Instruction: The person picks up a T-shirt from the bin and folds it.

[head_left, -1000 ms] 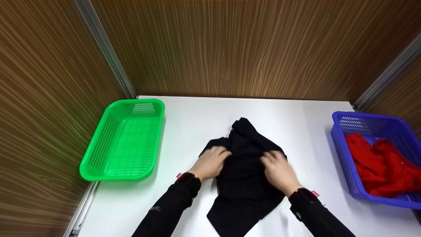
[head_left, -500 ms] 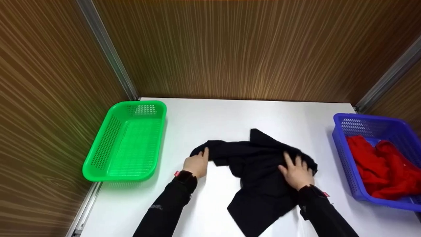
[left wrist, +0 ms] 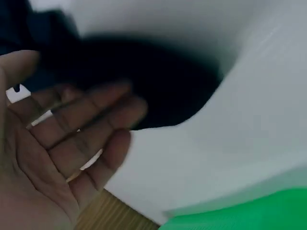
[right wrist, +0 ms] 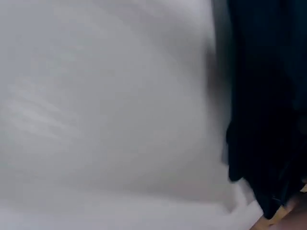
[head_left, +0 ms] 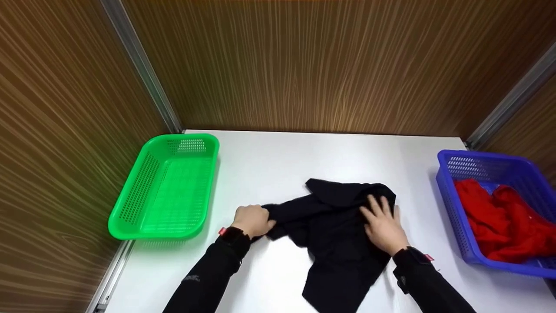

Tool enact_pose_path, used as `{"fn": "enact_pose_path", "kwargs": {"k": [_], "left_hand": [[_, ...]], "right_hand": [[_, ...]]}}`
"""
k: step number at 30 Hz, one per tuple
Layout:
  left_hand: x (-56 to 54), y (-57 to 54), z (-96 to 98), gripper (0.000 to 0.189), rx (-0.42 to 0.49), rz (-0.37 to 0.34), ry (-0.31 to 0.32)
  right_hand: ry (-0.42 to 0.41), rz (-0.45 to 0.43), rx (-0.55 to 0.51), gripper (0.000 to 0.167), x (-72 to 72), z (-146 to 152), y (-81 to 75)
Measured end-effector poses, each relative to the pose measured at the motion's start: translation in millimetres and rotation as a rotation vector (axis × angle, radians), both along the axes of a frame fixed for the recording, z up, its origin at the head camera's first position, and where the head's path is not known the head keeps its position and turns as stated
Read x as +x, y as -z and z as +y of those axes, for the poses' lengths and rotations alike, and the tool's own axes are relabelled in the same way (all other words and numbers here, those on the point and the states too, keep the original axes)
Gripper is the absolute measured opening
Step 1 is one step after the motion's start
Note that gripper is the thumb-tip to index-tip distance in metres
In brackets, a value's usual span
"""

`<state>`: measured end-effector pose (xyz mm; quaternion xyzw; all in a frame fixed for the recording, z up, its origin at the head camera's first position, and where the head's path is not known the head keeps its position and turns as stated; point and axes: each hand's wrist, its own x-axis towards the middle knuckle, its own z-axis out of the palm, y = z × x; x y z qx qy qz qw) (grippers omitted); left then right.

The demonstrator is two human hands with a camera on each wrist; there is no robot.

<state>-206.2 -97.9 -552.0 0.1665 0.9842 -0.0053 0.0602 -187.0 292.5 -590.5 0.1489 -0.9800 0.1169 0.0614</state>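
Grip looks loose, though blurred: left hand [head_left: 252,221] touches the black cloth [head_left: 336,243], right hand [head_left: 385,230] lies spread on it.

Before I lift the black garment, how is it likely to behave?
The black garment will probably sag and hang floppy, since it lies in soft, irregular folds. Pushed, it may bunch or slide rather than roll, as it lies low and loose on the smooth-looking white table. Breakage seems unlikely: all that shows is cloth.

The left hand [head_left: 253,221] has loosely bent fingers; the right hand [head_left: 385,229] spreads its own.
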Motion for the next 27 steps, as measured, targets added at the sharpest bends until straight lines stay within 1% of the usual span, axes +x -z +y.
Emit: {"fn": "enact_pose_path", "kwargs": {"k": [2, 3, 5, 6, 9, 11, 13, 15, 17, 19, 21, 24, 25, 27], "left_hand": [[-0.6, 5.0, -0.7, 0.039, 0.067, 0.030, -0.012], [-0.8, 8.0, -0.9, 0.035, 0.099, 0.040, -0.022], [-1.5, 13.8, -1.0, 0.029, 0.153, 0.045, -0.036], [-2.1, 16.2, -1.0, 0.034, 0.180, 0.036, -0.048], [-4.0, 19.3, -0.8, 0.053, 0.246, -0.003, -0.093], [-5.3, 19.6, -1.7, 0.052, 0.259, -0.042, -0.107], [-6.3, 19.0, -3.4, 0.046, 0.277, -0.101, -0.114], [-6.4, 19.0, -6.1, 0.038, 0.283, -0.177, -0.105], [-6.1, 19.1, -8.8, 0.027, 0.297, -0.247, -0.094], [-6.1, 18.5, -10.9, 0.018, 0.327, -0.272, -0.090], [-5.9, 16.2, -11.9, 0.016, 0.319, -0.259, -0.083], [-5.7, 11.6, -10.2, 0.020, 0.275, -0.205, -0.062], [-5.1, 9.8, -8.9, 0.024, 0.261, -0.191, -0.042], [-4.1, 8.1, -4.7, 0.040, 0.242, -0.179, 0.032]], "right_hand": [[-0.073, 0.049, -0.018, 0.044, -3.7, -12, 1.1], [-0.098, 0.054, -0.033, 0.043, -5.6, -18, 0.8], [-0.129, 0.048, -0.071, 0.046, -10.2, -30, 0.2], [-0.132, 0.038, -0.088, 0.050, -12.5, -35, -0.3], [-0.104, 0.017, -0.103, 0.063, -18.9, -47, -1.0], [-0.066, 0.009, -0.069, 0.067, -22.4, -52, -1.3], [-0.020, 0.001, -0.032, 0.059, -25.0, -56, -0.6], [0.031, -0.039, -0.041, 0.045, -25.8, -56, -0.5], [0.061, -0.094, -0.104, 0.033, -26.3, -52, -1.4], [0.079, -0.148, -0.225, 0.028, -27.2, -45, -4.2], [0.058, -0.197, -0.342, 0.027, -28.8, -35, -10.3], [0.013, -0.298, -0.486, 0.024, -33.9, -21, -22.4], [0.004, -0.340, -0.517, 0.023, -35.4, -18, -26.9], [-0.005, -0.439, -0.539, 0.030, -36.3, -14, -32.8]]}}
